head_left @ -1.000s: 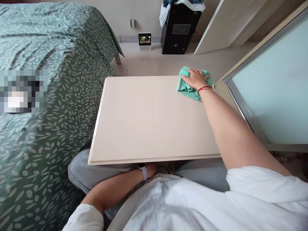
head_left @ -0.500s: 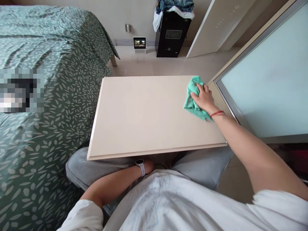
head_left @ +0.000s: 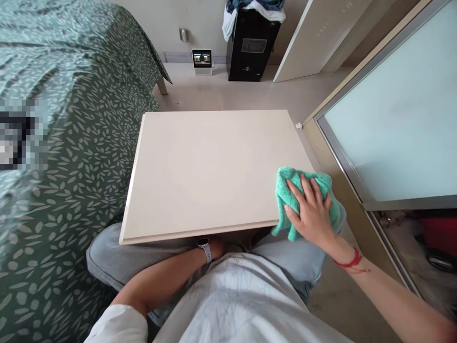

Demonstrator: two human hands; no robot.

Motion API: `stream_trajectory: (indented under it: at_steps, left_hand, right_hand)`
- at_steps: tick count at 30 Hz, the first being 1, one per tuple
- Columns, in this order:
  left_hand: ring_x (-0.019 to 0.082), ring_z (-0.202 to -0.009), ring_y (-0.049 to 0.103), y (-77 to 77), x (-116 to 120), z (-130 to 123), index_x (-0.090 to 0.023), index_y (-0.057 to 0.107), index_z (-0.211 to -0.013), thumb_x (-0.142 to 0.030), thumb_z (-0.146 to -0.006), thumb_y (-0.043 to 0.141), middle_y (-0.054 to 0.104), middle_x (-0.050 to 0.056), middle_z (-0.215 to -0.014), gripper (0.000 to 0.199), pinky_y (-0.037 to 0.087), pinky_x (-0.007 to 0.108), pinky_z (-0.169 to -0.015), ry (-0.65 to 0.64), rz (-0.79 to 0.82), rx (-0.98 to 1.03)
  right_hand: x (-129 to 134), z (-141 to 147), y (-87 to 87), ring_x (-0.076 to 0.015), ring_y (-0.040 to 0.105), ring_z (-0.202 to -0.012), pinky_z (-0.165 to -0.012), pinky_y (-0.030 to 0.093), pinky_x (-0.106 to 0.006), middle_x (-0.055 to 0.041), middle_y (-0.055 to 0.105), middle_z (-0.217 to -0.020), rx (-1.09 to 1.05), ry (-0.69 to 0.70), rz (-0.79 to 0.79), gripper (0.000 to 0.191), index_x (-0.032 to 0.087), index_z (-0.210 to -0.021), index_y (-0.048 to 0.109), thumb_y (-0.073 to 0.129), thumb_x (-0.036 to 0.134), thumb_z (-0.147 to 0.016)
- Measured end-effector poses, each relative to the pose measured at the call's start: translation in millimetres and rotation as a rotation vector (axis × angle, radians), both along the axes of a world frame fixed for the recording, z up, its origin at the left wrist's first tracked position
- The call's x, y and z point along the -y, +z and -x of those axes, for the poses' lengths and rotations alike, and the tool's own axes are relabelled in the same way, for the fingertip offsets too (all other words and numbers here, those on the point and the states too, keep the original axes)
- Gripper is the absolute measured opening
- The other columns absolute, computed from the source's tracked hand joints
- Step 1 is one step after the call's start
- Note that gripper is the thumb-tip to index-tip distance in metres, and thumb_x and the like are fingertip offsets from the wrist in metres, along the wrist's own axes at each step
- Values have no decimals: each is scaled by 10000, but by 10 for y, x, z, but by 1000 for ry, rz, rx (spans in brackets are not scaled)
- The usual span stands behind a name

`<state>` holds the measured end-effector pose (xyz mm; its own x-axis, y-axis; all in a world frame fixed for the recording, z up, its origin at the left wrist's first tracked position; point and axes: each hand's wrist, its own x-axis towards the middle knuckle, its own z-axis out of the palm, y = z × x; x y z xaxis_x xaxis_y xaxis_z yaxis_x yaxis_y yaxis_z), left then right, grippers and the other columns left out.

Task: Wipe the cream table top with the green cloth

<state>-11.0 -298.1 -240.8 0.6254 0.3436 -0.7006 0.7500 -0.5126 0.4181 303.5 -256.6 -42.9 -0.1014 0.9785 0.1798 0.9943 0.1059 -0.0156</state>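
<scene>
Extends the right arm (head_left: 396, 290) inward from the lower right, with the wrist (head_left: 337, 247) close to straight. Holds the right hand (head_left: 311, 214) palm down, with fingers (head_left: 315, 189) spread and slightly bent, and thumb (head_left: 293, 216) angled out to the left. Lays the left arm (head_left: 160, 281) across before the torso (head_left: 250, 295), with the left hand (head_left: 217, 248) partly visible and its grip impossible to tell.

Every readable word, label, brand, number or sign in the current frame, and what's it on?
None reads with certainty.
Green cloth under the right hand: faint letters, perhaps "SKI", too blurred to confirm.
Black cabinet: round emblem and small marks, too small to read.
Small display: lit picture, no legible text.
Wristwatch: face too small to read.
Pale door: faint marks, not legible.
</scene>
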Motion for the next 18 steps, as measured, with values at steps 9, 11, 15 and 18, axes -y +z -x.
stream_trajectory:
  at_steps: [9, 11, 15, 18]
  left_hand:
    - [388, -1266, 818, 120, -5, -51, -22, 873, -1208, -40, -1066, 539, 822, 292, -1307, 363, 670, 453, -1064, -4, 28, -64]
    - [392, -1276, 814, 138, -9, -56, -30, 877, -1202, -29, -1057, 542, 823, 287, -1309, 365, 670, 457, -1076, 0, 28, -66]
    - [402, -1258, 820, 167, -10, -65, -15, 877, -1199, -11, -1039, 551, 825, 295, -1286, 363, 679, 468, -1073, 13, 30, -81]
    - [401, -1271, 814, 172, -7, -66, -9, 869, -1232, -23, -1056, 521, 818, 296, -1308, 390, 677, 470, -1075, 18, 25, -75]
  right_hand:
    - [-2426, 113, 282, -521, 270, -1736, -1262, 333, -927, -135, 278, -1926, -91, -133, 172, 729, 283, -1804, 433, 483, 481, -1103]
    - [-2803, 229, 364, -493, 252, -1748, -1292, 297, -917, -125, 280, -1925, -127, -181, 185, 719, 266, -1806, 421, 464, 469, -1117]
    - [-3168, 357, 471, -508, 253, -1743, -1305, 240, -926, -161, 376, -1881, -169, -246, 195, 707, 186, -1799, 420, 417, 414, -1130]
    - [-3153, 367, 488, -492, 239, -1756, -1325, 209, -913, -149, 365, -1889, -189, -238, 200, 703, 218, -1808, 408, 383, 431, -1139]
